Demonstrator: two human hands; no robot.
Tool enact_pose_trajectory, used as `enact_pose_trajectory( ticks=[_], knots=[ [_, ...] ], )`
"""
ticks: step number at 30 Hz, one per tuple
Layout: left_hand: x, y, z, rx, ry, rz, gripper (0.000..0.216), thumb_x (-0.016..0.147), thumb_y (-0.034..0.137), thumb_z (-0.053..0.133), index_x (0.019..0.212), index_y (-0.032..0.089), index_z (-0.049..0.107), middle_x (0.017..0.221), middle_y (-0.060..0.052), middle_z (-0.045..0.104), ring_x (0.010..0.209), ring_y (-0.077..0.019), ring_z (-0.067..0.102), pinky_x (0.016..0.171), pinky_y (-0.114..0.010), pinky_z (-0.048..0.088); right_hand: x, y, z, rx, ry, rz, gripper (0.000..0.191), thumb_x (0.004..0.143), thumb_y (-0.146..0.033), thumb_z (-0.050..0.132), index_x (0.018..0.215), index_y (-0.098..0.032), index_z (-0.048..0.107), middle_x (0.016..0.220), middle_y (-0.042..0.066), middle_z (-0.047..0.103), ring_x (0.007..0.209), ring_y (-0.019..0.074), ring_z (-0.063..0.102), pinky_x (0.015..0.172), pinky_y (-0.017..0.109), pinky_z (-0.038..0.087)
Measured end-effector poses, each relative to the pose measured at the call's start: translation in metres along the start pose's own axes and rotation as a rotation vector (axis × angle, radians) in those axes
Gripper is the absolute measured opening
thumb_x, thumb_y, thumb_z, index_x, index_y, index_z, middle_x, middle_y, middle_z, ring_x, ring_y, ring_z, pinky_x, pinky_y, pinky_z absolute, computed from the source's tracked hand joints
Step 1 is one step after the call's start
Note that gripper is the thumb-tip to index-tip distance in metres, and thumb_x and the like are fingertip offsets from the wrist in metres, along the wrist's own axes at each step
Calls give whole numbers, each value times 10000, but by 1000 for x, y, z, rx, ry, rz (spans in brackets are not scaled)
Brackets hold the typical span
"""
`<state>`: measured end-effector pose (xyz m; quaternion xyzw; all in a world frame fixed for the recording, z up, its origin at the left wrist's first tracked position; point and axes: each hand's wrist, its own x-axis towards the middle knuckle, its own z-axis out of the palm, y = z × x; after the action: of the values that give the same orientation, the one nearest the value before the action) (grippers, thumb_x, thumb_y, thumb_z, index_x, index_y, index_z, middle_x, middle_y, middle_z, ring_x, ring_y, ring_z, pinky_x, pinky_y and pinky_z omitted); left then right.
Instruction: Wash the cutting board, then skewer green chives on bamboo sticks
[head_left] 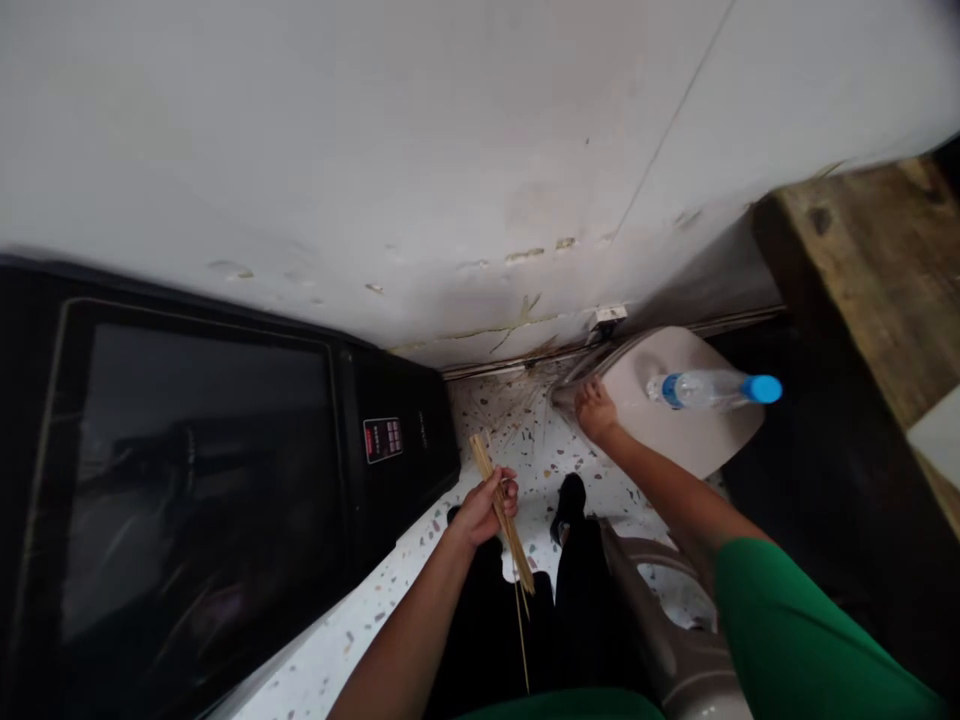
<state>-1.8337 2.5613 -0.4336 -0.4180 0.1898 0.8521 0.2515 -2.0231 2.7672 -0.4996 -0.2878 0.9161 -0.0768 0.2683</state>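
Observation:
My left hand (491, 503) is closed around a bundle of thin straw-coloured sticks (517, 550), held aslant above my legs. A few longer strands hang from the lower end of the bundle. To the right, my right hand (596, 410) has its fingers curled at the left edge of a beige plastic stool (637, 435), seeming to grip it; the fingertips are hard to make out. On the stool's seat is a clear plastic bottle (709, 389) with a blue cap and a blue label.
Loose straw bits (517, 410) litter the speckled floor (551, 455) by the chipped white wall (450, 150). A large black machine (397, 390) with a dark screen stands left. At right is a wooden table (877, 260). Another beige plastic seat (660, 620) is beside my legs.

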Motion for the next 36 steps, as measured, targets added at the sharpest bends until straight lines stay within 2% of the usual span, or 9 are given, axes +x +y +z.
enact_pose_trajectory(
  ticks=[3, 6, 9, 19, 25, 28, 32, 36],
  knots=[
    [-3, 2, -14, -52, -41, -50, 312, 772, 423, 716, 908, 168, 602, 685, 2, 544, 541, -83, 457, 521, -207, 356, 6, 6, 11, -95, 21, 41, 441, 840, -64, 312, 1149, -20, 624, 1210, 256, 596, 1294, 335, 368, 1123, 568, 104],
    [-7, 3, -25, -85, -43, -52, 286, 751, 356, 751, 906, 166, 604, 699, 6, 540, 552, -79, 455, 540, -209, 370, -13, 16, 13, -196, 36, 10, 428, 847, -70, 307, 1098, -44, 653, 1122, 238, 638, 1209, 343, 424, 1087, 581, 179],
    [-7, 2, -32, -99, -29, -25, 229, 765, 301, 742, 868, 153, 600, 674, 15, 514, 522, -61, 416, 519, -195, 346, -37, 26, 10, -258, 53, -82, 417, 863, -87, 317, 1098, -63, 661, 1140, 210, 637, 1166, 330, 443, 1072, 550, 238],
    [3, -10, -37, -103, 59, -7, 200, 767, 256, 734, 871, 124, 626, 700, 3, 526, 499, -44, 392, 459, -174, 302, -58, 33, 32, -148, -37, -125, 429, 841, -55, 338, 1111, -23, 671, 1134, 235, 638, 1202, 341, 428, 1084, 537, 250],
    [18, -17, -38, -142, 64, -18, 200, 771, 242, 729, 893, 123, 624, 711, 5, 531, 506, -43, 415, 468, -173, 332, -98, 57, 39, -99, -34, -146, 465, 847, -35, 315, 1181, -49, 638, 1209, 212, 608, 1245, 311, 423, 1094, 508, 287],
    [27, -22, -41, -170, 58, -30, 200, 765, 234, 733, 888, 123, 621, 714, 5, 534, 503, -43, 416, 462, -171, 331, -115, 65, 43, -106, -52, -163, 467, 853, -32, 302, 1192, -17, 624, 1226, 233, 596, 1251, 308, 438, 1094, 499, 305],
    [41, -28, -51, -205, 60, -60, 191, 770, 223, 726, 893, 123, 621, 730, 3, 537, 507, -40, 422, 461, -167, 334, -121, 63, 45, -146, -67, -161, 462, 845, -31, 310, 1181, 2, 624, 1222, 240, 600, 1248, 322, 447, 1096, 508, 309],
    [59, -29, -75, -232, 61, -83, 193, 773, 227, 721, 906, 130, 620, 730, 0, 537, 543, -56, 465, 489, -176, 367, -113, 41, 55, -109, -17, -67, 428, 855, -72, 350, 1161, -58, 648, 1244, 234, 587, 1290, 359, 396, 1100, 561, 256]
  ],
)
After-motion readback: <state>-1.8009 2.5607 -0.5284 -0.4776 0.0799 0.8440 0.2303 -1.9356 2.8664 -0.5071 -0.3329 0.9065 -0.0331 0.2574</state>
